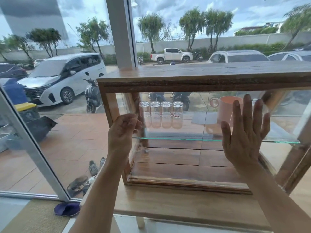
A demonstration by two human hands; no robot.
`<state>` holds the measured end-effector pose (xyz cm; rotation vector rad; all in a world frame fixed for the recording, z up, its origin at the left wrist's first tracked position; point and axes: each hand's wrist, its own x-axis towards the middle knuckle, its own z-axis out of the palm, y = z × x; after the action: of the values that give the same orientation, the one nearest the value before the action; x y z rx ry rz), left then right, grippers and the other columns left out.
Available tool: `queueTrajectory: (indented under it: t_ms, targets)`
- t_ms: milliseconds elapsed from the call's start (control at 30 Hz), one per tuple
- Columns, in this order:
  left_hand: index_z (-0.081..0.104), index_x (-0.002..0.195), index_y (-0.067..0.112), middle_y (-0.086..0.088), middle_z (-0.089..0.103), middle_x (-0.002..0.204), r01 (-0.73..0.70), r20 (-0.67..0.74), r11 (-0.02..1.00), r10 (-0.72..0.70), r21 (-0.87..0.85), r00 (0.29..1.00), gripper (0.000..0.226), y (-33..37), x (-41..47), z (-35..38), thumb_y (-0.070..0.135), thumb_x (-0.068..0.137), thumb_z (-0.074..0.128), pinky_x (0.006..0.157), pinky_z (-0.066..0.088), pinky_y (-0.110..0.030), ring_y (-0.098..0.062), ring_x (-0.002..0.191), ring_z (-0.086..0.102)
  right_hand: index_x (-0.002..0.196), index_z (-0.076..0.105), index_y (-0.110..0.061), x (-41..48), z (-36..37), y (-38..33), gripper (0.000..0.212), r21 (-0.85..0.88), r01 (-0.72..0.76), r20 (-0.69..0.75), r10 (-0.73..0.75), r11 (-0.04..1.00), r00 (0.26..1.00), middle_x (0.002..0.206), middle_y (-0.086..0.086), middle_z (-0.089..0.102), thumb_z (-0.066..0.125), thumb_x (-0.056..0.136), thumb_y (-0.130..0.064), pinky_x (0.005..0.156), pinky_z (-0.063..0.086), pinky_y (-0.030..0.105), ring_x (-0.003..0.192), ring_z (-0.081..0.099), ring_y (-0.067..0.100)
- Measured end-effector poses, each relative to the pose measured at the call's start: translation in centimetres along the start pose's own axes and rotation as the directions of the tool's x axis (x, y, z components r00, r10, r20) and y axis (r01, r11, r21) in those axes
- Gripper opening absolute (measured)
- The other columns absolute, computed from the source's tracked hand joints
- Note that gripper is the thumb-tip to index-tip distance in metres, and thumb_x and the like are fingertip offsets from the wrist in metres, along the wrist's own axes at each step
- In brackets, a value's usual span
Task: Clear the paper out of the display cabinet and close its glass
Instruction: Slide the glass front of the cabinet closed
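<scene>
A wooden display cabinet (202, 81) with sliding glass fronts stands on a wooden table (168, 206). My right hand (244, 132) lies flat with fingers spread against the right glass pane (193, 158). My left hand (123, 130) is curled at the cabinet's left post, fingertips pinched near the left edge of the glass. On the glass shelf (176, 139) stand several upturned clear glasses (160, 114) and a pink mug (225, 110). A grey sheet of paper (203, 118) lies on that shelf, left of the mug.
The cabinet's bottom wooden floor (176, 163) holds nothing. A large window with a white frame (121, 31) stands behind and to the left. Beyond it are parked cars, scooters and shoes (94, 167) on tiles. A purple slipper (67, 209) lies by the table leg.
</scene>
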<state>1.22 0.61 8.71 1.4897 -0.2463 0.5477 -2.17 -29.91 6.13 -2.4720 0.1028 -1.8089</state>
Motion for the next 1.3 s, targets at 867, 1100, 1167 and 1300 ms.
queueTrajectory:
  t_ms: [867, 1100, 1167, 1300]
  targets:
    - [-0.009, 0.157, 0.017, -0.008, -0.026, 0.164, -0.575, 0.535, 0.114, 0.255, 0.81, 0.805, 0.139, -1.4, -2.4, 2.6, 0.061, 0.061, 0.08, 0.125, -0.002, -0.046, -0.032, 0.154, -0.01, 0.158, 0.017, -0.009, 1.0, -2.0, -10.9, 0.127, 0.031, 0.345, 0.44, -0.323, 0.938, 0.838, 0.169, 0.014, 0.005, 0.092, 0.059, -0.032, 0.123, 0.016, 0.057, 0.155, 0.001, 0.039]
    - [-0.009, 0.157, 0.014, -0.01, -0.011, 0.167, -0.547, 0.511, 0.107, 0.246, 0.83, 0.823, 0.141, -1.6, -2.0, 0.7, 0.06, 0.059, 0.081, 0.124, 0.012, -0.051, -0.03, 0.155, -0.006, 0.158, 0.012, -0.008, 1.1, -1.4, -12.7, 0.13, 0.0, 0.369, 0.475, -0.324, 0.93, 0.818, 0.169, 0.008, 0.004, 0.09, 0.059, -0.039, 0.123, 0.011, 0.058, 0.154, 0.0, 0.043]
    - [-0.009, 0.157, 0.013, -0.009, -0.012, 0.166, -0.541, 0.503, 0.113, 0.251, 0.833, 0.827, 0.141, -1.7, -1.8, 0.1, 0.06, 0.059, 0.08, 0.124, 0.013, -0.052, -0.03, 0.155, -0.008, 0.159, 0.011, -0.009, 1.2, -1.2, -13.4, 0.131, -0.004, 0.367, 0.476, -0.321, 0.93, 0.819, 0.169, 0.008, 0.004, 0.09, 0.059, -0.041, 0.122, 0.01, 0.057, 0.154, -0.001, 0.043]
    - [-0.012, 0.156, 0.015, -0.006, -0.02, 0.166, -0.54, 0.498, 0.153, 0.242, 0.828, 0.832, 0.141, -1.8, -1.7, -1.2, 0.057, 0.06, 0.082, 0.124, 0.015, -0.053, -0.028, 0.155, -0.012, 0.159, 0.009, -0.01, 1.1, -0.9, -14.3, 0.133, 0.015, 0.365, 0.455, -0.331, 0.931, 0.827, 0.169, 0.007, 0.002, 0.091, 0.058, -0.039, 0.122, 0.01, 0.057, 0.154, -0.001, 0.042]
